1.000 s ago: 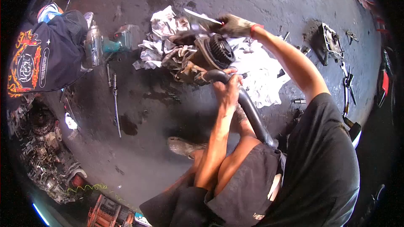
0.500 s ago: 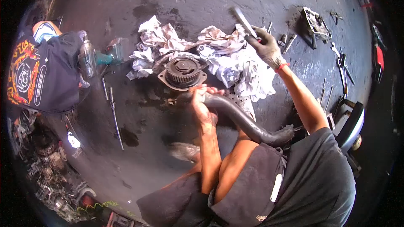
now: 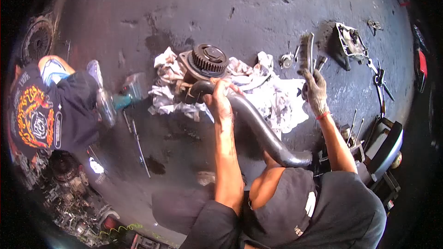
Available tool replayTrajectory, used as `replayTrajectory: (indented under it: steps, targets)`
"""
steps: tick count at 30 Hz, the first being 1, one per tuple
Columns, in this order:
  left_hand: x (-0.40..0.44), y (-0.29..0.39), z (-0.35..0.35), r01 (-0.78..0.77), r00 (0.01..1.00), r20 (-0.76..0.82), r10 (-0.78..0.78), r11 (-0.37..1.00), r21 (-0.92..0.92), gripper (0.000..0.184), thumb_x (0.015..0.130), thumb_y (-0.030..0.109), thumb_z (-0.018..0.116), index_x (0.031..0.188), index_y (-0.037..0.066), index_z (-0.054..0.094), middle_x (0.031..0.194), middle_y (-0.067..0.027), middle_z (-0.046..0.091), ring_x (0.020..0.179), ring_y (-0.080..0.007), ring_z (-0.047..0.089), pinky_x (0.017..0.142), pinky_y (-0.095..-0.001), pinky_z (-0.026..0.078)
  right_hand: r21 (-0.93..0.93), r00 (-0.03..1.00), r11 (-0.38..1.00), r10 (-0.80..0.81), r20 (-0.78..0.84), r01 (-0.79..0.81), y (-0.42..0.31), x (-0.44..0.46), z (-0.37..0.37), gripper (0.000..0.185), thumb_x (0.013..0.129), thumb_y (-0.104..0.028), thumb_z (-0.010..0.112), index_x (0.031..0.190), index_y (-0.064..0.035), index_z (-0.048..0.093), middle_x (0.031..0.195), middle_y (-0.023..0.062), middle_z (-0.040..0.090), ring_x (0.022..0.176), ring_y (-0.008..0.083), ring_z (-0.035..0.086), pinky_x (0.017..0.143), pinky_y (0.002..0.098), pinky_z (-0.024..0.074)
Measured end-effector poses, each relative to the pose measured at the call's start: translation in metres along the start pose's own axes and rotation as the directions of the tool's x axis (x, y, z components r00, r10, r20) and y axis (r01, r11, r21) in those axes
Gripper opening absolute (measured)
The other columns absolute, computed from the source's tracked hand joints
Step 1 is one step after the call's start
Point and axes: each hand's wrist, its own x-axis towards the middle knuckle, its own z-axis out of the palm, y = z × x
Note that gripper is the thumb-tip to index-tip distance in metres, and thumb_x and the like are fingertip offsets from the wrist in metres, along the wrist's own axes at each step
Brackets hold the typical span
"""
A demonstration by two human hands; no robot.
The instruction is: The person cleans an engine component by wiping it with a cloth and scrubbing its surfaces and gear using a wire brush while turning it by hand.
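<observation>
Rags (image 3: 288, 103) beside gear (image 3: 210, 60), black pipe (image 3: 263, 131) in front

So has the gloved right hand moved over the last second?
Yes. Against the metal housing lying on the floor, the gloved right hand has shifted rightward and down the picture.

There are two hands, a bare left hand (image 3: 219, 97) and a grey-gloved right hand (image 3: 316, 92), one curved black hose (image 3: 258, 123), one round dark toothed gear (image 3: 210, 58), one slim grey strip (image 3: 309, 51), two long metal rods (image 3: 140, 149) beside one teal-and-grey power tool (image 3: 122, 101), one open metal housing (image 3: 353, 44) and one person in a black printed shirt (image 3: 37, 115).
</observation>
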Motion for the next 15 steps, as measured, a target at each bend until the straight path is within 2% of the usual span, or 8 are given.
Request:
replayTrajectory:
  steps: [1, 3, 4, 7, 8, 9, 12, 15]
  targets:
    - [0.015, -0.006, 0.007, -0.093, 0.993, 0.075, 0.091, 0.995, 0.022, 0.01, 0.085, 0.009, 0.06, 0.08, 0.002, 0.054, 0.063, -0.0101, 0.058, 0.053, -0.0246, 0.061, 0.052, -0.0394, 0.055, 0.017, 0.999, 0.999, 0.045, -0.011, -0.045, -0.002, 0.001, -0.004, 0.029, 0.104, -0.035, 0.062, 0.099, -0.0069, 0.065, 0.055, -0.006, 0.045, 0.039, 0.0044, 0.04, 0.036, 0.0237, 0.0305]
    - [0.035, -0.008, 0.03, -0.067, 0.989, 0.135, 0.059, 0.996, 0.052, 0.01, 0.085, 0.009, 0.06, 0.08, 0.002, 0.054, 0.062, -0.0104, 0.057, 0.052, -0.0245, 0.061, 0.051, -0.0395, 0.054, 0.054, 0.994, 0.993, 0.108, -0.024, -0.106, -0.004, 0.002, -0.02, 0.029, 0.104, -0.036, 0.063, 0.1, -0.0079, 0.066, 0.055, -0.0069, 0.042, 0.039, 0.004, 0.038, 0.036, 0.0238, 0.0282]
    - [0.043, -0.01, 0.043, -0.109, 0.976, 0.186, 0.109, 0.994, -0.009, 0.01, 0.085, 0.009, 0.059, 0.08, 0.002, 0.055, 0.061, -0.011, 0.056, 0.052, -0.0242, 0.06, 0.051, -0.0389, 0.054, 0.036, 0.992, 0.993, 0.114, -0.053, -0.112, -0.005, 0.003, -0.026, 0.029, 0.103, -0.036, 0.063, 0.101, -0.0079, 0.067, 0.055, -0.0072, 0.042, 0.039, 0.0039, 0.038, 0.036, 0.0238, 0.0275]
    - [0.057, -0.01, 0.075, 0.031, 0.986, 0.164, -0.041, 0.997, 0.066, 0.01, 0.085, 0.009, 0.059, 0.079, 0.001, 0.057, 0.059, -0.0124, 0.058, 0.048, -0.0252, 0.06, 0.051, -0.0396, 0.054, 0.041, 0.984, 0.987, 0.16, -0.084, -0.157, -0.005, -0.008, -0.047, 0.029, 0.103, -0.037, 0.063, 0.103, -0.008, 0.068, 0.055, -0.0078, 0.042, 0.039, 0.0039, 0.036, 0.036, 0.0238, 0.0263]
    - [0.068, -0.017, 0.077, -0.215, 0.948, 0.293, 0.127, 0.931, 0.293, 0.013, 0.086, 0.01, 0.06, 0.079, 0.0, 0.059, 0.059, -0.0134, 0.06, 0.047, -0.0259, 0.061, 0.05, -0.0401, 0.054, 0.054, 0.981, 0.984, 0.175, -0.083, -0.171, -0.004, -0.011, -0.053, 0.029, 0.103, -0.037, 0.064, 0.104, -0.008, 0.069, 0.055, -0.0079, 0.042, 0.039, 0.004, 0.036, 0.036, 0.0238, 0.026]
    - [0.07, -0.021, 0.086, -0.14, 0.955, 0.288, 0.065, 0.958, 0.249, 0.014, 0.086, 0.01, 0.06, 0.078, -0.001, 0.06, 0.059, -0.0142, 0.062, 0.048, -0.0253, 0.062, 0.049, -0.0389, 0.054, -0.034, 0.981, 0.987, 0.153, -0.118, -0.158, 0.0, -0.013, -0.057, 0.03, 0.103, -0.037, 0.063, 0.104, -0.0077, 0.07, 0.055, -0.008, 0.042, 0.039, 0.0042, 0.035, 0.037, 0.024, 0.0262]
    - [0.071, -0.033, 0.106, 0.044, 0.971, 0.227, -0.073, 0.99, 0.132, 0.012, 0.085, 0.007, 0.062, 0.079, -0.002, 0.06, 0.059, -0.012, 0.06, 0.047, -0.0214, 0.06, 0.047, -0.0352, 0.054, 0.031, 0.974, 0.977, 0.214, -0.072, -0.213, -0.007, -0.029, -0.058, 0.032, 0.104, -0.036, 0.061, 0.101, -0.0055, 0.071, 0.053, -0.0062, 0.045, 0.039, 0.0052, 0.04, 0.038, 0.0239, 0.0292]
    - [0.076, -0.044, 0.116, 0.088, 0.978, 0.152, -0.14, 0.948, 0.306, 0.015, 0.083, 0.013, 0.068, 0.077, 0.0, 0.062, 0.059, -0.0086, 0.061, 0.047, -0.0184, 0.06, 0.048, -0.0324, 0.052, 0.049, 0.954, 0.954, 0.297, -0.04, -0.295, -0.038, -0.045, -0.05, 0.034, 0.104, -0.036, 0.06, 0.101, -0.0036, 0.071, 0.052, -0.0045, 0.048, 0.039, 0.0064, 0.043, 0.039, 0.0245, 0.0314]
